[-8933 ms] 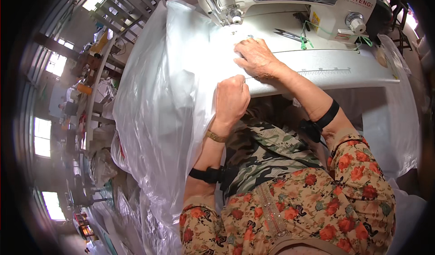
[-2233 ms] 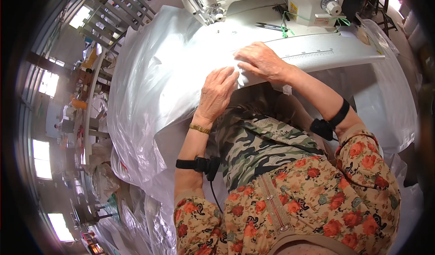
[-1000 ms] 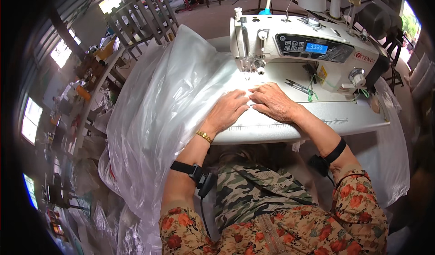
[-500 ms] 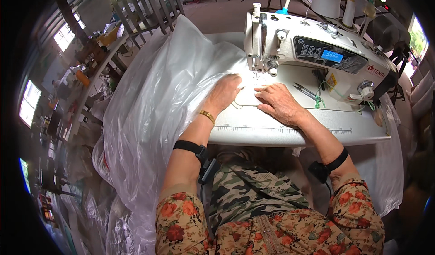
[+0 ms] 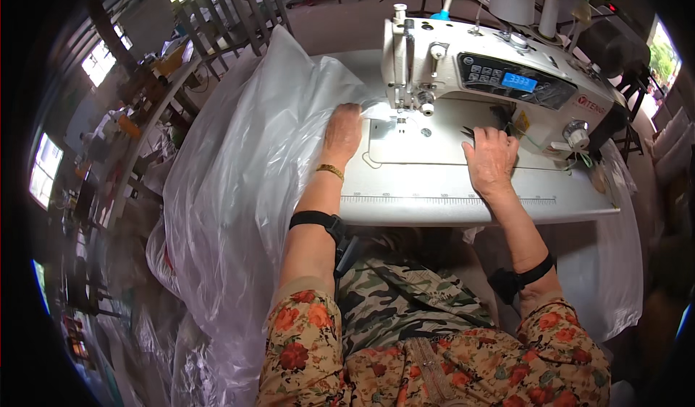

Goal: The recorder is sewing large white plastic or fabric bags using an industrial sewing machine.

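Observation:
A white sewing machine (image 5: 463,63) stands on its pale bed, with its lamp lighting the needle area. Left of the needle, my left hand (image 5: 343,133) is closed on the edge of a large translucent plastic sheet (image 5: 239,146). The sheet spreads over the table's left side and hangs down. My right hand (image 5: 494,159) lies to the right of the needle plate, its fingers bent over a pair of dark thread snips (image 5: 468,133). Only the tips of the snips show; the fingers hide the handles.
Thread cones (image 5: 512,0) stand behind the machine. A ruler scale (image 5: 434,197) runs along the table's front edge. Loose thread (image 5: 371,162) lies by the needle plate. Wooden chair-like frames (image 5: 224,23) and a cluttered bench (image 5: 156,110) are at far left.
My right hand has moved right, from beside the needle onto the snips. My left hand has drawn a little left, away from the needle, with the plastic sheet.

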The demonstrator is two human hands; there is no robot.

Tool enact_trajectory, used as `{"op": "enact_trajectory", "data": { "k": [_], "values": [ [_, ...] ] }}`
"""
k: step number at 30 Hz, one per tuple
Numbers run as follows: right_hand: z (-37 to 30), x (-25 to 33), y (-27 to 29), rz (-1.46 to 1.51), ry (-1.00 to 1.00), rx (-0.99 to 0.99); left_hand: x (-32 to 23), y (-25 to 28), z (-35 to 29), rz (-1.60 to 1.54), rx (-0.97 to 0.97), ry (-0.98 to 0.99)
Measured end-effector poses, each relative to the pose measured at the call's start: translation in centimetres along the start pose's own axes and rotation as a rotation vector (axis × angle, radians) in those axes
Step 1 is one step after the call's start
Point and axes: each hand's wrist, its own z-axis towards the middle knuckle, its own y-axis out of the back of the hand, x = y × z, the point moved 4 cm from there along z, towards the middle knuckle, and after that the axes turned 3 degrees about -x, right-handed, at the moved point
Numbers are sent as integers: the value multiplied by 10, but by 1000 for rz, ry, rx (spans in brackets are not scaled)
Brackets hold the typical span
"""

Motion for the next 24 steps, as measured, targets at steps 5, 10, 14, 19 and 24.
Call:
{"op": "enact_trajectory", "data": {
  "k": [5,10,14,19,24],
  "values": [
    [-11,-7,2,-40,-5,8,11,9,-13,75,-24,72],
    [-14,-9,4,186,139,20,-1,27,-28,65,37,174],
    [-2,2,-2,312,343,-34,-22,36,-40,-39,-18,135],
    [4,47,-15,303,502,-17,-28,38,-48,-163,-3,176],
    [8,84,-23,377,369,28,-26,40,-48,-173,-15,176]
  ]
}}
